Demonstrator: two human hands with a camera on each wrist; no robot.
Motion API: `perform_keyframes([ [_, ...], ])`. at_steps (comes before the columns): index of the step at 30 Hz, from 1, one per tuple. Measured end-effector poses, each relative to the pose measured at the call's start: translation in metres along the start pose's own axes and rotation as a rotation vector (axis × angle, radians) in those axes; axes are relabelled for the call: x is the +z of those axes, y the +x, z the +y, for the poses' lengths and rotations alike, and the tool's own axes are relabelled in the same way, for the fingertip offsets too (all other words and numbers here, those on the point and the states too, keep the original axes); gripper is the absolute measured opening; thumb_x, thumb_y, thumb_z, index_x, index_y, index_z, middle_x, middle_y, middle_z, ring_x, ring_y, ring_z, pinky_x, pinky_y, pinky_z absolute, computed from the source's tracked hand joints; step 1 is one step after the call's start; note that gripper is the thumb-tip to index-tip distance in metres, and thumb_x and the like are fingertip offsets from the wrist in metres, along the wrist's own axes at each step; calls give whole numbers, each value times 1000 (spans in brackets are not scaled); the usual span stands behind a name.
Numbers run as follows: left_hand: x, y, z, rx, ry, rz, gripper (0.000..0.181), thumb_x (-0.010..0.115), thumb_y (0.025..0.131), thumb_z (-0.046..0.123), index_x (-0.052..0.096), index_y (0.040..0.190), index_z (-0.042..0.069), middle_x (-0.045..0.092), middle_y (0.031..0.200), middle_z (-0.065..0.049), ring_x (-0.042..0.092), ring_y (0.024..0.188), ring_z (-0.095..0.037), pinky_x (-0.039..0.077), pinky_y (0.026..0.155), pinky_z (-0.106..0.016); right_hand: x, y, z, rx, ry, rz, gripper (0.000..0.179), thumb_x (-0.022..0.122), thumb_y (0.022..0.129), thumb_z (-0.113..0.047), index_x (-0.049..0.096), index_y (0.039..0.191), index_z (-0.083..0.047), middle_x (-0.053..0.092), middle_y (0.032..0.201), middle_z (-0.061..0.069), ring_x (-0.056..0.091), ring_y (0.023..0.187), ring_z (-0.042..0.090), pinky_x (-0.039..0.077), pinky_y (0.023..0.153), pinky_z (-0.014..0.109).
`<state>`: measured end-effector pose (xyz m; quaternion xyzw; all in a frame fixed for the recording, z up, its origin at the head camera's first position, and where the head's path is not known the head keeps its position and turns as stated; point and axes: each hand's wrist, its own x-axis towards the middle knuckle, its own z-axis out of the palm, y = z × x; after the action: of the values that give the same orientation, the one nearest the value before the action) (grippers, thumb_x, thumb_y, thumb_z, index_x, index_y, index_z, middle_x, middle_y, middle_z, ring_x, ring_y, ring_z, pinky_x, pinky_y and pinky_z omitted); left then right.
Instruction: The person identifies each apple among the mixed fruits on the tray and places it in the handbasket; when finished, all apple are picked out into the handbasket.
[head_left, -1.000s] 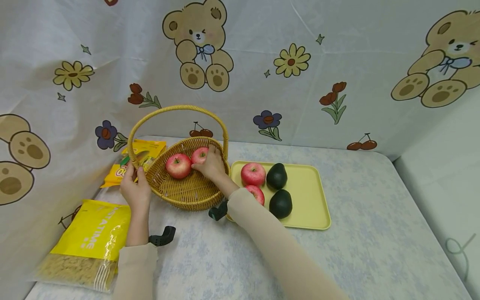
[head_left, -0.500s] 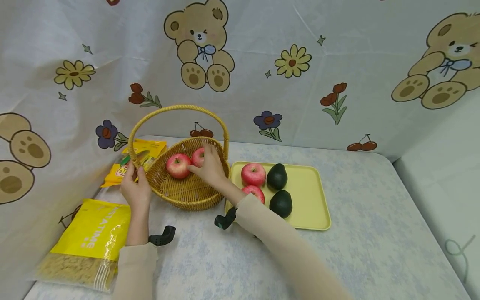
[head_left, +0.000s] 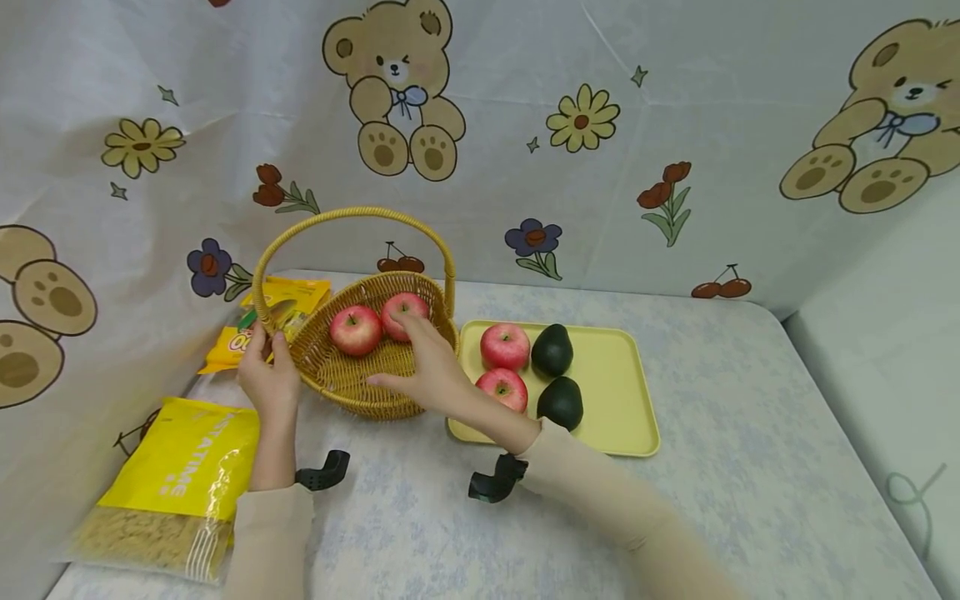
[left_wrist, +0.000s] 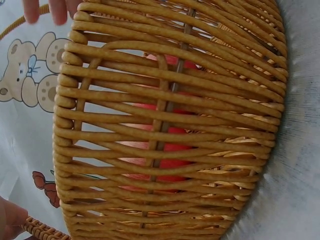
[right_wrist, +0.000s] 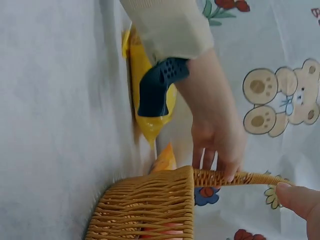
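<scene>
A woven wicker basket (head_left: 348, 379) with a tall arched handle (head_left: 360, 213) stands on the table, holding a red apple (head_left: 356, 331) on the left and another apple (head_left: 397, 307) on the right. My left hand (head_left: 272, 379) grips the foot of the handle at the basket's left side; the right wrist view shows that left hand (right_wrist: 220, 135) around it. Over the basket's right front rim, my right hand (head_left: 431, 367) has thumb and fingers spread, with nothing between them. Its fingertips overlap the right apple in the head view.
Right of the basket, a yellow tray (head_left: 615, 392) bears two apples (head_left: 505, 347) and two dark green avocados (head_left: 552, 351). A yellow bag (head_left: 176, 483) with pale contents lies at front left, and a yellow-orange snack packet (head_left: 225, 348) behind it. A bear-print cloth (head_left: 480, 208) hangs behind.
My right hand has let go of the right apple inside the basket and drawn back toward the front right, uncovering that apple. The left hand stays on the handle.
</scene>
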<state>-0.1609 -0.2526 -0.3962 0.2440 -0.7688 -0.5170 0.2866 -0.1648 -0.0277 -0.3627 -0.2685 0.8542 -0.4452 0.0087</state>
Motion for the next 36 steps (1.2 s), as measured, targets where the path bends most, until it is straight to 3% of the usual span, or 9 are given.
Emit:
perform_keyframes([
  [7,-1,0,2,-5,4,-1,43,46,104,21,44,147,24,53,145,-5,54,127,-21,45,107,-40,-24,-38,0,-29,1,34,83,82,78,-35,42,147,-15,45,147,4,43,136,21,39,112,44],
  [19,0,0,3,-19,-1,-14,44,46,104,21,43,148,24,51,147,-3,53,129,-20,45,108,-39,-76,-77,27,-93,5,216,84,88,72,-23,46,144,-11,52,142,5,50,128,23,46,106,47],
  [27,0,1,3,-14,8,-7,44,46,104,21,43,148,24,52,145,-5,54,127,-20,45,108,-40,-98,-91,52,-37,9,287,84,86,73,-15,44,145,-7,49,145,12,51,130,28,44,108,46],
  [36,0,1,2,-8,7,-11,44,46,104,19,44,148,22,51,146,-4,54,128,-20,45,107,-40,-100,-99,76,-7,-29,295,86,86,74,-17,42,147,-9,47,146,12,47,132,30,45,106,51],
])
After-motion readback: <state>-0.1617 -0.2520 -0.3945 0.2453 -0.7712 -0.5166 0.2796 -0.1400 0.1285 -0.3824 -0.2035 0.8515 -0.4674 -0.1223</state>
